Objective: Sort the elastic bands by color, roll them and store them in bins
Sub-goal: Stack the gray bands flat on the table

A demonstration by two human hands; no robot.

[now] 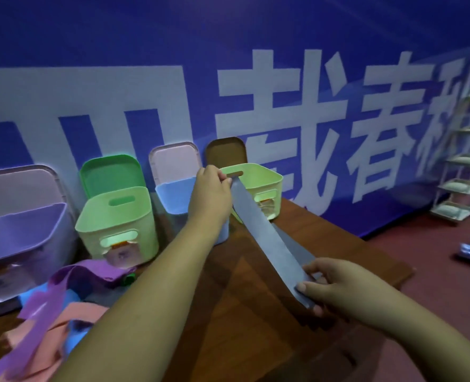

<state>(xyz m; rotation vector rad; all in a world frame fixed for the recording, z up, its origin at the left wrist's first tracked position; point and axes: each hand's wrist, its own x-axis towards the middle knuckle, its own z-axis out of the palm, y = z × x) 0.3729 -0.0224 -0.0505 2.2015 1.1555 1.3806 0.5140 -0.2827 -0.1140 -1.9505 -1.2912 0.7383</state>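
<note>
Brown wooden table (228, 304): flat grey elastic band (266, 238) slants upper centre to lower right; left hand (211, 194) pinches top end, right hand (335, 285) pinches bottom.

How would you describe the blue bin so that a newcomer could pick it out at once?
Below the big blue banner with white characters, open bins line the back of the wooden table. The blue bin is third from the left, between two light green bins. It alone is sky blue, with a pale lid propped behind.
</note>
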